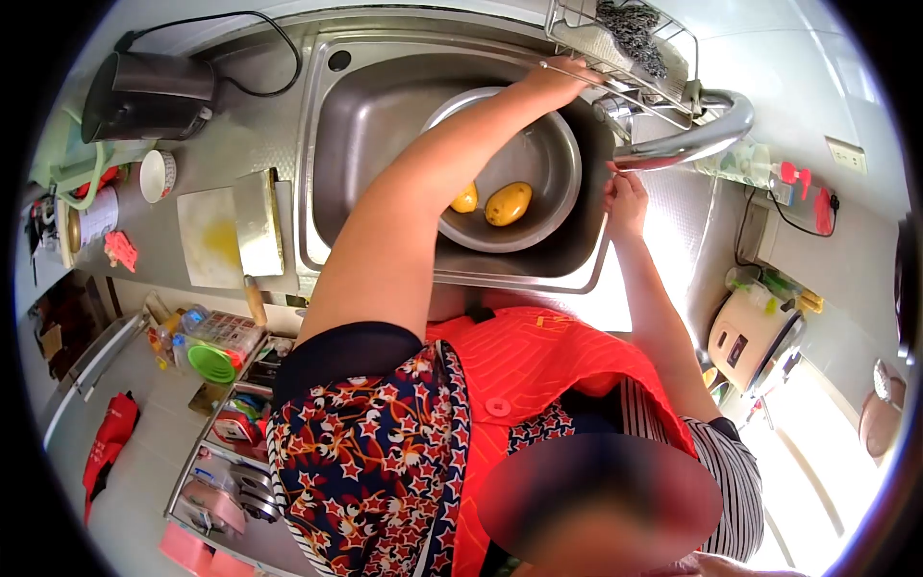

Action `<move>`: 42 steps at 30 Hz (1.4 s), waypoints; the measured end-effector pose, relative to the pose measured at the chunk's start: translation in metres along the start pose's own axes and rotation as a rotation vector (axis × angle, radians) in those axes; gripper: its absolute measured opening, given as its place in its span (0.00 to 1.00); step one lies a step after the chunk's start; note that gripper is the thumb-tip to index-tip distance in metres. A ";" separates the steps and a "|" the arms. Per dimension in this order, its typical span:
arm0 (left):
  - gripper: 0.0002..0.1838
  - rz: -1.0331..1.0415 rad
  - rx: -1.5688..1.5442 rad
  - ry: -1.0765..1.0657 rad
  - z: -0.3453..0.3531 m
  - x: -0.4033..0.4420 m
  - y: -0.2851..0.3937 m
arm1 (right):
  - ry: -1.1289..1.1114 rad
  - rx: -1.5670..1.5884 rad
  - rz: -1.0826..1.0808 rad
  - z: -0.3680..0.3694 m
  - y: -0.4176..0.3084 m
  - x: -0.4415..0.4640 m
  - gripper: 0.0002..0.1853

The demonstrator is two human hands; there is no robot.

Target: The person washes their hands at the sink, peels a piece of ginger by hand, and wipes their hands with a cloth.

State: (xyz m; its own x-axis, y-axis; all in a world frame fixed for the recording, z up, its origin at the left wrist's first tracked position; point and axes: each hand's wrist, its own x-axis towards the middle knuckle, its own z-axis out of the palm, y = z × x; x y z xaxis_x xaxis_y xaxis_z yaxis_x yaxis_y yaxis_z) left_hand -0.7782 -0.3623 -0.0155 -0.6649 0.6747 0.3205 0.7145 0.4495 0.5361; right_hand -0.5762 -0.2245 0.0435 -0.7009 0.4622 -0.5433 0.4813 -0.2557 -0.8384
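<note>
My left hand (565, 83) reaches across the sink (370, 115) to the wire rack (586, 38) and the faucet base (615, 108). Its fingers are partly behind the rack's wires, so their grip is hidden. Closed at the mouth of the curved faucet spout (687, 146) is my right hand (627, 204), its fingertips touching the metal end. Below my left forearm a round metal basin (567, 197) stands in the sink. Two yellow potatoes lie in it: one whole potato (509, 204) and another potato (465, 198) partly covered by the arm.
A cleaver (258, 226) lies on a cutting board (207, 236) left of the sink. Beyond them are a white bowl (158, 176) and a black kettle (149, 96). A steel-wool scourer (633, 37) sits in the rack. A beige toaster (745, 341) stands at the right.
</note>
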 end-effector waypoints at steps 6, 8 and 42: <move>0.12 0.087 -0.032 -0.112 0.043 0.033 -0.009 | 0.048 -0.055 -0.010 -0.009 -0.008 0.008 0.04; 0.12 0.110 -0.062 -0.060 0.042 0.037 -0.007 | 0.025 -0.068 -0.005 -0.014 -0.005 0.009 0.14; 0.09 -0.024 -0.034 0.004 -0.011 0.002 -0.005 | 0.043 -0.081 0.018 -0.019 -0.002 0.004 0.06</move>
State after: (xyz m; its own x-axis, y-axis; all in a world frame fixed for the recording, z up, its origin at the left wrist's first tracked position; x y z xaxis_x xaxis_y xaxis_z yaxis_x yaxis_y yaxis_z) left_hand -0.7850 -0.3695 -0.0091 -0.6829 0.6613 0.3103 0.6903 0.4453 0.5703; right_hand -0.5698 -0.2056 0.0439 -0.6693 0.4944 -0.5546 0.5359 -0.1958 -0.8213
